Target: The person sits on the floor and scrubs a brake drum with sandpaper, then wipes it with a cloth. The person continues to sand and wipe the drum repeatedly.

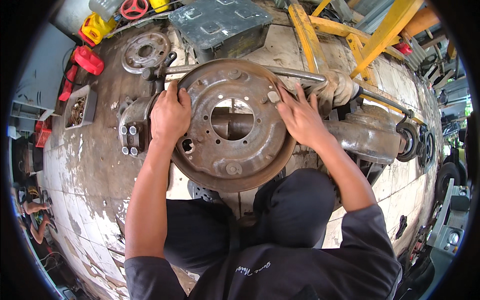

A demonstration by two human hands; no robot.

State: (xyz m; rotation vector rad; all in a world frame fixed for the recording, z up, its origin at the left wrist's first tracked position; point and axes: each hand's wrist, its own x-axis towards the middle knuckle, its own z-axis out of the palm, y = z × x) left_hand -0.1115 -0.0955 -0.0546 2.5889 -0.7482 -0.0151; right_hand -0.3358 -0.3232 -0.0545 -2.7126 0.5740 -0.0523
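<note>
A round, rust-brown brake backing plate (245,172) with a large centre hole and several bolt holes stands tilted in front of my knees. My left hand (171,116) is closed on its left rim, thumb on the face and the other fingertips partly hidden. Against its upper right rim rests my right hand (304,119), open, with fingers spread. Behind the plate lies a greasy axle housing (362,132), part of it visible through the centre hole. A steel rod (295,73) runs along behind the plate's top. Left of my left hand is a hub end with several bolts (131,139).
A second round plate (137,62) lies on the worn floor (95,170). Beyond stands a dark lidded box (220,25), with a yellow metal frame (307,40) at the right. A grey bin of small parts (81,106) and red and yellow containers (89,60) are at the left.
</note>
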